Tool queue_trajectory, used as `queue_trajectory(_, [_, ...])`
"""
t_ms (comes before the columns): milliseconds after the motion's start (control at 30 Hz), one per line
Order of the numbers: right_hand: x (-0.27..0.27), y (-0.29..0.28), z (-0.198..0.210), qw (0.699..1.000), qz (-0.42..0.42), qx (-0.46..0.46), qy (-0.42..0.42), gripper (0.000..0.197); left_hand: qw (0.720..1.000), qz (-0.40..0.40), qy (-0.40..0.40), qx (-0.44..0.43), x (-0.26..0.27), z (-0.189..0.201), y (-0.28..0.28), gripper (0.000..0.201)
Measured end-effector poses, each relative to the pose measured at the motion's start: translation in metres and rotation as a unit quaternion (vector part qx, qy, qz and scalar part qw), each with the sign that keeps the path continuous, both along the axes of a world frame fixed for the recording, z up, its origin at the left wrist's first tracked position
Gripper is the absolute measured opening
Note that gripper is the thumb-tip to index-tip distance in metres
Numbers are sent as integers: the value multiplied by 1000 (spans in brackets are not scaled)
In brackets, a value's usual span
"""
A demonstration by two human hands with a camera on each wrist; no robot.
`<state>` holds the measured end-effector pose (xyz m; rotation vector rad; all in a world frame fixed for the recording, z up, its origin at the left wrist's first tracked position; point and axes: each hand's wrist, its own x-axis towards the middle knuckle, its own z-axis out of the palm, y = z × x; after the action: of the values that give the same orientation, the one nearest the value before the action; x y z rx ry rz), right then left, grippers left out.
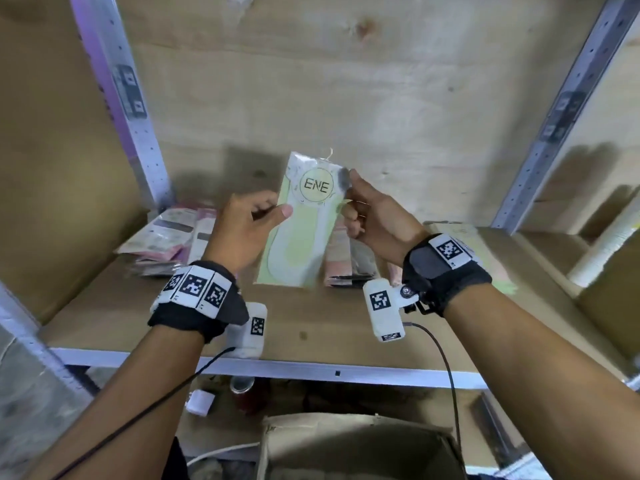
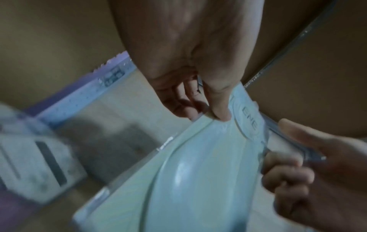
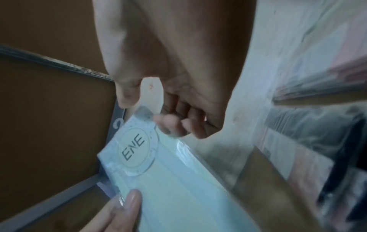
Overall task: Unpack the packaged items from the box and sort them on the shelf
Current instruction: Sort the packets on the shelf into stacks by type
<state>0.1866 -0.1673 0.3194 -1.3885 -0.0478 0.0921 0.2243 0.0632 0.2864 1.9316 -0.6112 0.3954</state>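
Above the wooden shelf (image 1: 311,327), between two perforated metal posts, both hands held one packet in the air. Behind it stood the plywood back panel (image 1: 311,81). Below the shelf edge sat an open cardboard box (image 1: 360,445), its contents not discernible.

On the shelf lay three groups of packets: a pink and grey pile (image 1: 162,240) at the left rear, a second stack (image 1: 349,261) directly behind the held packet, and a pale green packet (image 1: 485,258) flat on the right, partly hidden by the right wrist.

The held packet (image 1: 301,230) was a clear sleeve over a light green card, with a round "ENE" label near its top and a small hook at the upper edge. It hung roughly upright, clear of the shelf surface.

The left hand (image 1: 249,226) gripped the packet's left edge at mid-height, thumb pressed on the front face, fingers curled behind. The right hand (image 1: 370,216) pinched the upper right corner beside the label, thumb in front, remaining fingers curled behind and under the edge. Most of the packet hung below both grips.
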Motion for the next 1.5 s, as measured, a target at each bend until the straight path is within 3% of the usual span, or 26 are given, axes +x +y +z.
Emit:
queue_trajectory(167, [-14, -16, -26, 987, 27, -154, -32, 7, 985, -15, 137, -104, 3, -15, -24, 29])
queue_trajectory(300, [-18, -31, -51, 990, 54, -132, 14, 25, 955, -21, 224, -195, 1, -25, -42, 31])
queue_trajectory(400, [-19, -42, -65, 994, 44, -94, 29, 36, 945, -15, 270, -183, 0, -29, -54, 25])
queue_trajectory(567, [-25, -59, -73, 993, 58, -103, 6, 23, 931, 7, 297, -214, 11, -29, -66, 24])
queue_trajectory(767, [-32, -80, -75, 975, 88, -202, 36, 39, 924, 49, 312, -214, 27, -34, -74, 22])
queue_trajectory(867, [-36, -89, -76, 969, 68, -236, 33, 37, 926, 43, 310, -211, 28, -38, -81, 17])
queue_trajectory(1033, [-44, -95, -74, 975, 26, -215, 43, 32, 911, 56, 326, -246, 30, -40, -92, 16])
queue_trajectory(1167, [-52, -96, -69, 976, 59, -201, 52, 24, 902, 80, 332, -266, 29, -40, -94, 20])
queue_trajectory(1267, [-54, -100, -67, 983, 61, -165, 57, 31, 894, 86, 343, -276, 26, -38, -91, 21])
queue_trajectory(1400, [-54, -100, -67, 987, 43, -147, 47, 21, 872, 11, 392, -292, 20, -35, -88, 35])
queue_trajectory(1500, [-54, -96, -69, 993, -6, -111, 34, 13, 872, -77, 408, -258, 14, -36, -86, 33])
